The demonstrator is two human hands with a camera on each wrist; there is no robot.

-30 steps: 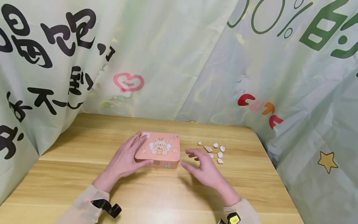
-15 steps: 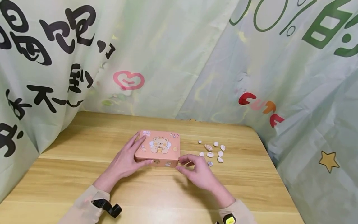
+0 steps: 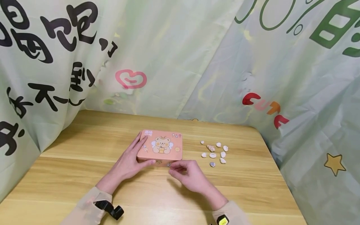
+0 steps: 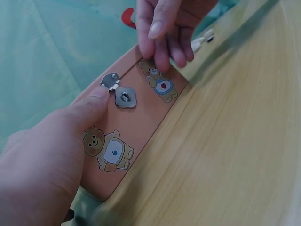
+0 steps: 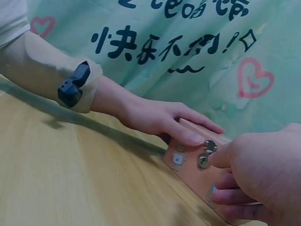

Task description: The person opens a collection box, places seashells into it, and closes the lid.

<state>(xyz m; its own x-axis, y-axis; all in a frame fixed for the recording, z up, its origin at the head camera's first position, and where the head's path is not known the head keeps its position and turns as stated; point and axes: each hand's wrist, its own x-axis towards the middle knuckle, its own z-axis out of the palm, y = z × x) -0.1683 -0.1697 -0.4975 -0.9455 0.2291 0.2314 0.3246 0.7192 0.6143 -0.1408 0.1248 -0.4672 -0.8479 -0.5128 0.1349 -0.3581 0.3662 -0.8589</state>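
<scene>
A pink tin box with a bear printed on its shut lid stands on the table. My left hand holds its left side, fingers over the lid's edge and thumb along the front wall, close to the metal clasp. In the left wrist view the clasp shows an upper tab on the lid above a lower plate on the wall. My right hand is at the front right corner with fingers bent loosely and nothing between them. In the right wrist view its thumb overlaps the clasp's edge.
To the right of the box lie several small white seashells, a spiral shell and a bluish shell. A printed curtain borders the wooden table at the back and sides.
My right hand has moved left from beside the shells to the front of the box, uncovering the nearer shells. My left hand has stayed on the box.
</scene>
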